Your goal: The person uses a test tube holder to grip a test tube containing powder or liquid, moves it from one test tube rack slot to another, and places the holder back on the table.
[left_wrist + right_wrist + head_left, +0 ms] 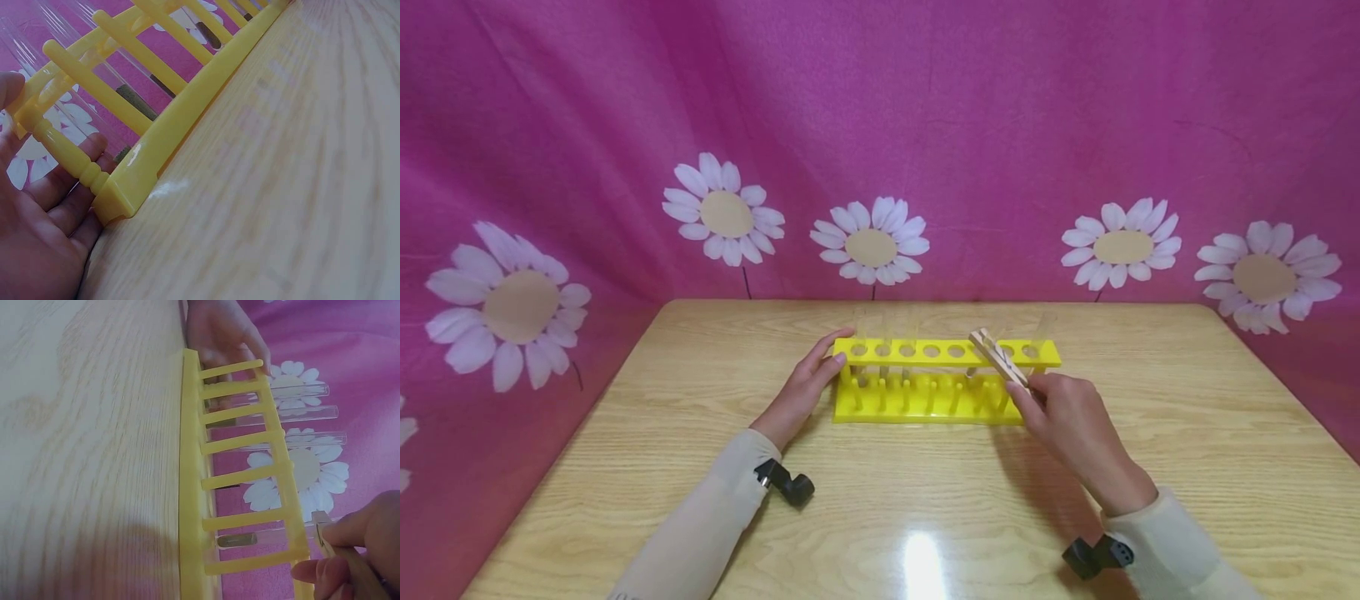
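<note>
A yellow test tube rack [947, 417] stands on the table. My left hand [797, 396] grips its left end, thumb at the top bar and fingers behind the end post [72, 153]. In my right hand [1078, 417] is a wooden test tube clamp [996, 357], slanting over the right part of the rack. The clamp's tip overlaps the upper part of a clear test tube [272, 536] with dark matter at its bottom. Several more tubes stand at the rack's left, one of them holding dark greenish matter [134, 101]. Another tube [1043, 327] leans at the right end.
The light wooden table [865, 508] extends around the rack on all sides. Behind it hangs a magenta cloth [985, 125] with large white daisies. A small black camera is worn on each wrist, the left one [786, 482] and the right one [1096, 557].
</note>
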`<state>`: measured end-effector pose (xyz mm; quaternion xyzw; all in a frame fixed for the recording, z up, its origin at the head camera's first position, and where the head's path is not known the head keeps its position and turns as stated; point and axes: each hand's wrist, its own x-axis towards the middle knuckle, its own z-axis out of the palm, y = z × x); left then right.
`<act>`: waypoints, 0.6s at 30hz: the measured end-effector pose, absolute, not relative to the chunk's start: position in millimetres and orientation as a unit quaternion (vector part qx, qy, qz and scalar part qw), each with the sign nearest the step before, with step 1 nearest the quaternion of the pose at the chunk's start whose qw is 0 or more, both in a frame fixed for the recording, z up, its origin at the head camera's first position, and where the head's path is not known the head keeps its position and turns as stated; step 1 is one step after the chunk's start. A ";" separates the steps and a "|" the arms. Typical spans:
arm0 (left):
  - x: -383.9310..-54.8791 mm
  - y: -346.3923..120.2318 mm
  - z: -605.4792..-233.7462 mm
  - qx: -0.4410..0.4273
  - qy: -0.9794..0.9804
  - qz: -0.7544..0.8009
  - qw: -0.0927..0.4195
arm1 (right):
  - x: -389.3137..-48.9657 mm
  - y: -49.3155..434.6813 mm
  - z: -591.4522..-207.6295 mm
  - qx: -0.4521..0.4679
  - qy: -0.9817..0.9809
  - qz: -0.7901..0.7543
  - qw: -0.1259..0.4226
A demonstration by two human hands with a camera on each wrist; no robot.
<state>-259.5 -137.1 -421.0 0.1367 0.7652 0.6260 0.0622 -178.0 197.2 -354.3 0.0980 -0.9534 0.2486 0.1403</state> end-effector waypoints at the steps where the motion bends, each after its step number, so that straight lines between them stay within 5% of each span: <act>1: -259.7 -137.2 -421.1 0.137 0.766 0.625 0.063 | -178.1 197.4 -354.5 0.097 -0.954 0.248 0.140; 18: -259.9 -137.5 -421.4 0.147 0.763 0.626 0.058 | -180.2 196.5 -356.7 0.098 -0.948 0.249 0.175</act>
